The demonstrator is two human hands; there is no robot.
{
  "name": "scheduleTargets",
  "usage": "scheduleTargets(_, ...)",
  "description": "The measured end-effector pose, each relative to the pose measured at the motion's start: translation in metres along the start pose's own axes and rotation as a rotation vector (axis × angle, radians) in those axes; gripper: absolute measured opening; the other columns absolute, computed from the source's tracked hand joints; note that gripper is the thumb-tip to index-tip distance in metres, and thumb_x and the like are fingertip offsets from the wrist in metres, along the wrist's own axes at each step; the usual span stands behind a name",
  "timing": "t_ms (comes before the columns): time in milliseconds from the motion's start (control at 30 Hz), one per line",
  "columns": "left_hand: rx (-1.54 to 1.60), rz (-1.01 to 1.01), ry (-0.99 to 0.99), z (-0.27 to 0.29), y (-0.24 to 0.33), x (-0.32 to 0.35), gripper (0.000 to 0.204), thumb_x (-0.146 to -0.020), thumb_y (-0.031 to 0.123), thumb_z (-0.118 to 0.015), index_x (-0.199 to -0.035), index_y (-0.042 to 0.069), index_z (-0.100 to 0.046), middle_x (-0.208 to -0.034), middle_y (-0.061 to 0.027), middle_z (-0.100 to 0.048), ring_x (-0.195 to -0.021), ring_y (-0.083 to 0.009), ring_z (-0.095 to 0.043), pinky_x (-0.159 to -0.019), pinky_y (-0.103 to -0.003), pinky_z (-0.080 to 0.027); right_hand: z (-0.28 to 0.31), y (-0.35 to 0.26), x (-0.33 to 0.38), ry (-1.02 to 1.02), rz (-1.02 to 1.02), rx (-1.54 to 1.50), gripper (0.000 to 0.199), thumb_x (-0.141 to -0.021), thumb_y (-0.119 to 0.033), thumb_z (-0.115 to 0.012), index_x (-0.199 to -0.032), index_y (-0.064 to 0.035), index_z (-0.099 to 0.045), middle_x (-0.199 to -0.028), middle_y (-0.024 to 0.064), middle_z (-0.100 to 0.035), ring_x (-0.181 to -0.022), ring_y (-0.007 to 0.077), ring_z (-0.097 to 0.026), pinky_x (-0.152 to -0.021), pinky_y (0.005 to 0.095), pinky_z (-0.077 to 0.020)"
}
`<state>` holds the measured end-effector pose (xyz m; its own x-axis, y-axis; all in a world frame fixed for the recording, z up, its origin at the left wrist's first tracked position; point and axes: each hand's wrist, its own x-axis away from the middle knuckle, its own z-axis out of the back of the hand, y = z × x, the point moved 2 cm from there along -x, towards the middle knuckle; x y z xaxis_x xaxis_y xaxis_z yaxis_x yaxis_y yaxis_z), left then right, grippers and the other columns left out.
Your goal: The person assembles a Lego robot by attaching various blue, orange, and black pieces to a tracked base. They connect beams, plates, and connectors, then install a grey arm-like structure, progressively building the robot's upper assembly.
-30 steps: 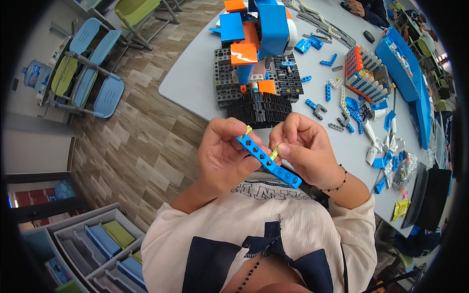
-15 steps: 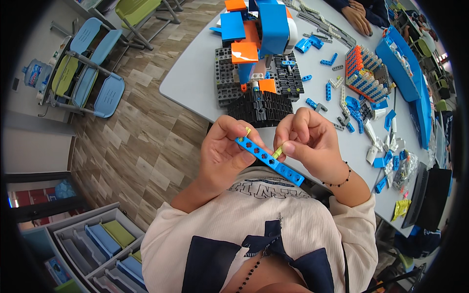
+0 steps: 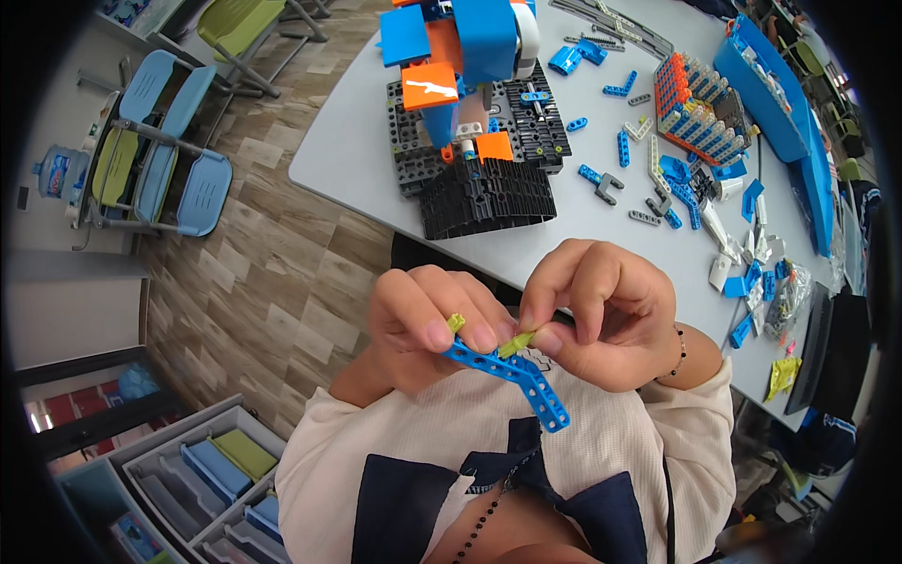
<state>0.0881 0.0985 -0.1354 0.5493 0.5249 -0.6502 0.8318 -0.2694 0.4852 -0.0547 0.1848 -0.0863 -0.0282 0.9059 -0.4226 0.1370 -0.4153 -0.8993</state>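
My left hand (image 3: 427, 315) grips a blue angled beam (image 3: 534, 385) with a row of holes, holding it in front of my chest. One yellow-green peg (image 3: 456, 323) sticks up beside the left fingertips at the beam's left end. Between thumb and fingers, my right hand (image 3: 601, 315) pinches a second yellow-green peg (image 3: 516, 344), which meets the beam near its middle; how deep it sits I cannot tell. Beyond my hands, on the table, stands a large built model (image 3: 484, 132) of blue, orange and grey pieces with a black track (image 3: 489, 200).
Loose blue, white and grey building pieces (image 3: 681, 193) lie across the right of the table (image 3: 348, 141). An orange-and-blue brick-built box (image 3: 695, 113) and a long blue tray (image 3: 766, 103) stand behind them. A clear bag of parts (image 3: 789, 305) rests near the right edge.
Both hands have moved lower and the beam has turned, showing its bend more plainly. The right-hand peg stays against the beam. My view has shifted slightly.
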Motion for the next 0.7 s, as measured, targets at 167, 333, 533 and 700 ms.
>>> scheduleTargets(167, -0.016, -0.013, -0.006, -0.001, 0.0, 0.001, 0.028, -0.083, -0.005, -0.067, -0.102, 0.008, -0.051, -0.098, -0.0153, -0.062, -0.087, -0.0281, -0.064, -0.084, -0.041, -0.056, 0.001, -0.006, 0.0, -0.03, 0.048, 0.084, 0.026, -0.077, 0.011, -0.067, -0.077, -0.008, -0.049, -0.092, 0.0168, -0.063, -0.079, 0.0143, -0.061, -0.068, 0.0239, -0.0496)
scheduleTargets(333, -0.035, 0.008, -0.009, 0.0, -0.001, 0.003, 0.024, -0.084, -0.001, -0.067, -0.1, 0.008, -0.052, -0.096, -0.0147, -0.064, -0.084, -0.0265, -0.064, -0.079, -0.037, -0.056, 0.005, -0.007, -0.003, -0.085, 0.055, 0.124, 0.025, -0.076, 0.01, -0.069, -0.076, -0.0076, -0.051, -0.09, 0.0164, -0.064, -0.076, 0.0154, -0.062, -0.064, 0.0247, -0.0496)
scheduleTargets(533, -0.063, -0.018, 0.015, -0.001, -0.005, 0.004, 0.026, -0.082, -0.001, -0.07, -0.099, 0.008, -0.051, -0.095, -0.014, -0.063, -0.081, -0.0252, -0.064, -0.076, -0.035, -0.056, 0.001, -0.003, 0.0, -0.038, 0.05, 0.062, 0.015, -0.073, 0.006, -0.065, -0.072, -0.0035, -0.054, -0.084, 0.0124, -0.063, -0.078, 0.0225, -0.064, -0.066, 0.0276, -0.0493)
scheduleTargets(700, -0.101, 0.009, 0.093, -0.002, -0.006, 0.002, 0.035, -0.08, -0.004, -0.071, -0.103, 0.007, -0.048, -0.095, -0.0133, -0.06, -0.087, -0.0228, -0.064, -0.077, -0.033, -0.056, 0.005, 0.003, 0.001, 0.017, -0.052, -0.042, 0.016, -0.077, 0.006, -0.067, -0.076, -0.0033, -0.054, -0.089, 0.0143, -0.064, -0.081, 0.0177, -0.064, -0.071, 0.0266, -0.0514)
